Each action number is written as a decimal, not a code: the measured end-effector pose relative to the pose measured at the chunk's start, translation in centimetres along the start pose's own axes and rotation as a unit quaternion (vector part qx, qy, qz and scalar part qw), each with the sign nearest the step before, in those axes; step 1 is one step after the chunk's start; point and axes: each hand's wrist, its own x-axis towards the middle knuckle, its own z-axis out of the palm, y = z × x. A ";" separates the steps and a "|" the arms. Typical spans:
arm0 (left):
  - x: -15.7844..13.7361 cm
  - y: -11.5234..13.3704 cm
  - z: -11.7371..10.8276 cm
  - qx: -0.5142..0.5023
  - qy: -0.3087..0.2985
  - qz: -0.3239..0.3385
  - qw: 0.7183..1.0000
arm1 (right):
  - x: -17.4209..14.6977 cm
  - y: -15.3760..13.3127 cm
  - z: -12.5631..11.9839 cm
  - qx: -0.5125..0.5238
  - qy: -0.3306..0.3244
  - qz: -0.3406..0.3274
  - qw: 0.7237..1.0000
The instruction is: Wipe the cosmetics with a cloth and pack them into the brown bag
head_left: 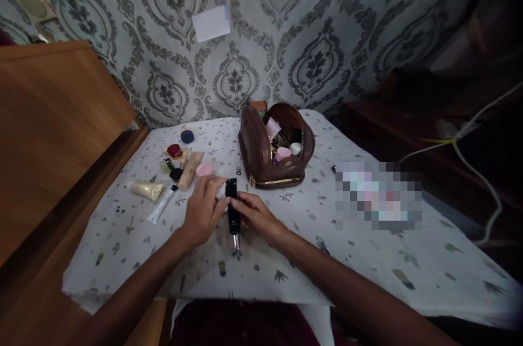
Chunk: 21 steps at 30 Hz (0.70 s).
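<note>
Over the near middle of the table, both hands are closed on a slim black case (233,222) with silvery, rod-like ends at its lower tip. My left hand (204,207) pinches its upper left side with thumb and fingertips. From the right, my right hand (257,214) grips the middle, some of its fingers hidden behind. Just beyond my left hand lies a round pink container (204,169). A beige tube (190,170) rests to its left. Behind my hands stands a brown makeup bag (256,141), unzipped, with a pink-lidded jar (283,155) and other cosmetics inside.
Left on the patterned tablecloth (134,250) are a gold tube (147,190), a white tube (162,205), a red-lidded jar (174,151) and a dark blue-lidded jar (187,135). A blurred-out item (378,194) lies right. A wooden panel (53,133) borders the left side.
</note>
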 end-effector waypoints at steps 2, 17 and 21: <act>1.4 0.3 0.2 0.030 -0.023 0.042 0.998 | -0.2 0.0 0.0 -0.024 -0.056 0.004 0.998; 2.7 0.7 2.0 -0.429 -0.047 -0.323 0.842 | -0.1 -0.6 -0.2 0.064 -0.034 -0.047 0.996; 1.4 1.3 1.5 -0.353 -0.087 -0.176 0.915 | 0.2 -0.6 -0.7 0.076 0.039 -0.067 0.994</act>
